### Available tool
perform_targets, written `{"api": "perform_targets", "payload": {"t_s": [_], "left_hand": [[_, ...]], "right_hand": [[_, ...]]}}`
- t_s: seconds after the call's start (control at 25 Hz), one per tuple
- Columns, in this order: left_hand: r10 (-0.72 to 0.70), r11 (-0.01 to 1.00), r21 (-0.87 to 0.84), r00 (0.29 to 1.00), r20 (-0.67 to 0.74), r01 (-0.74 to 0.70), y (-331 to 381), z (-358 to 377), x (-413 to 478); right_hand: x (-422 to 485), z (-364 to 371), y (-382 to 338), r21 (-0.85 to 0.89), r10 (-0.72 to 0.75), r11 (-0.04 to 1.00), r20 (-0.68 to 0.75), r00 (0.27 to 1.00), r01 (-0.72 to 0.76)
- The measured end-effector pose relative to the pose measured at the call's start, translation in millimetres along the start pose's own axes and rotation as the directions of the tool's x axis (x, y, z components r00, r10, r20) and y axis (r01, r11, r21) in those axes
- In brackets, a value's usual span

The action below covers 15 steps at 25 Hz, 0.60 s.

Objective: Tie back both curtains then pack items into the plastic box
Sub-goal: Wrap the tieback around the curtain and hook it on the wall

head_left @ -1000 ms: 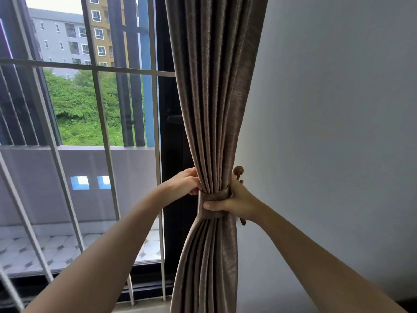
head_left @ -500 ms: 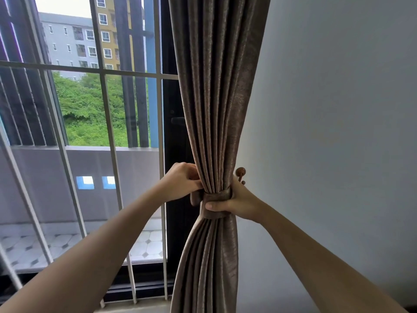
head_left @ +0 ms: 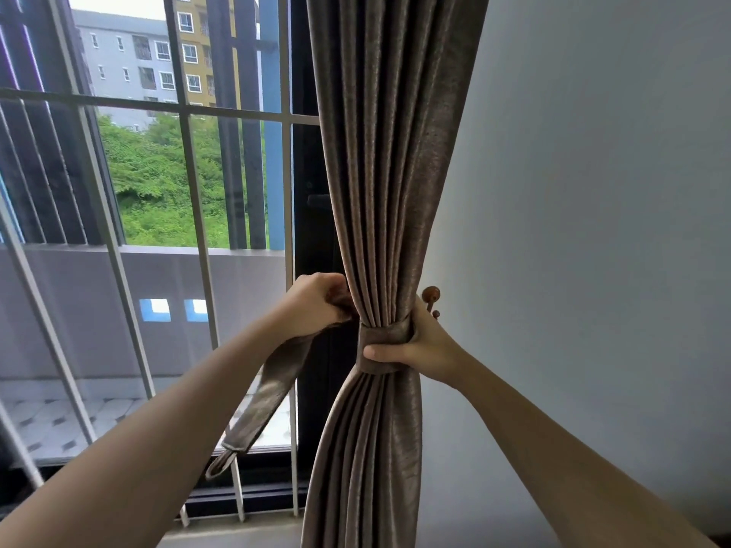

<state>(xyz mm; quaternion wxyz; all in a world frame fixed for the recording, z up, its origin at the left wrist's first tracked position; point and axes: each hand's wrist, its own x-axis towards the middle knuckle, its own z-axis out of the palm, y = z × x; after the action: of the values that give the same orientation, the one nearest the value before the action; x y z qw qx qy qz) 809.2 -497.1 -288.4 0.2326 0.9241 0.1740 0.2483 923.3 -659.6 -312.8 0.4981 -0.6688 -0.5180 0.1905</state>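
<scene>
A taupe curtain (head_left: 389, 172) hangs gathered against the white wall, pinched at waist height by a matching fabric tieback band (head_left: 381, 342). My right hand (head_left: 419, 346) grips the band around the curtain's front, thumb across it. My left hand (head_left: 316, 304) is closed on the band's other part at the curtain's left edge. The loose end of the tieback (head_left: 261, 397), with a loop at its tip, dangles down below my left forearm. A brown wooden wall hook (head_left: 431, 296) pokes out just behind my right hand. No plastic box is in view.
A glass door with white metal bars (head_left: 194, 199) fills the left, with a balcony, trees and buildings beyond. A dark door frame (head_left: 312, 231) stands beside the curtain. The bare white wall (head_left: 593, 231) takes up the right.
My left hand has pulled the tieback's free end out from behind the curtain, and it now hangs loose under my forearm. The right hand holds the band in the same place.
</scene>
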Motion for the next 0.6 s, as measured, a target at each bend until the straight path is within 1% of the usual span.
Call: {"api": "perform_targets", "payload": {"t_s": [0.12, 0.16, 0.24, 0.28, 0.32, 0.36, 0.4, 0.48, 0.56, 0.6], "left_hand": [[0.016, 0.991, 0.130, 0.995, -0.099, -0.003, 3.3, 8.4, 9.5], [0.010, 0.995, 0.102, 0.996, -0.084, -0.002, 6.2, 8.9, 10.6], [-0.054, 0.988, -0.140, 0.997, 0.061, 0.062, 4.8, 7.1, 13.9], [-0.091, 0.959, -0.255, 0.987, 0.135, 0.123, 3.0, 3.6, 14.0], [-0.117, 0.939, -0.304, 0.979, 0.166, 0.164, 0.7, -0.1, 13.3], [-0.125, 0.940, -0.297, 0.980, 0.153, 0.166, -1.7, -2.9, 13.7], [-0.114, 0.961, -0.244, 0.989, 0.098, 0.134, -4.4, -3.2, 14.9], [-0.035, 0.996, -0.084, 0.998, -0.055, 0.030, -2.3, 1.8, 14.4], [0.028, 0.999, 0.033, 0.988, -0.152, -0.023, 4.6, 9.7, 12.1], [0.058, 0.996, 0.077, 0.984, -0.168, -0.045, 4.9, 14.3, 11.7]], "right_hand": [[-0.7, 0.5, 6.2, 0.022, -0.007, 1.000, -0.032, 0.999, 0.008], [-0.4, -0.7, 6.6, 0.030, -0.012, 0.999, -0.038, 0.999, 0.013], [1.2, -6.4, 7.1, 0.043, -0.028, 0.999, -0.034, 0.999, 0.029], [2.8, -9.3, 7.8, 0.036, -0.039, 0.999, -0.031, 0.999, 0.040], [4.7, -11.2, 8.7, 0.021, -0.048, 0.999, -0.028, 0.998, 0.048], [6.4, -11.4, 9.0, 0.003, -0.051, 0.999, -0.023, 0.998, 0.051], [8.0, -10.1, 9.6, -0.014, -0.047, 0.999, -0.017, 0.999, 0.046], [9.8, -4.4, 13.7, -0.056, -0.044, 0.998, -0.028, 0.999, 0.042], [7.1, 2.9, 19.0, -0.097, -0.047, 0.995, -0.102, 0.994, 0.037], [4.4, 7.1, 20.7, -0.107, -0.040, 0.994, -0.152, 0.988, 0.023]]}}
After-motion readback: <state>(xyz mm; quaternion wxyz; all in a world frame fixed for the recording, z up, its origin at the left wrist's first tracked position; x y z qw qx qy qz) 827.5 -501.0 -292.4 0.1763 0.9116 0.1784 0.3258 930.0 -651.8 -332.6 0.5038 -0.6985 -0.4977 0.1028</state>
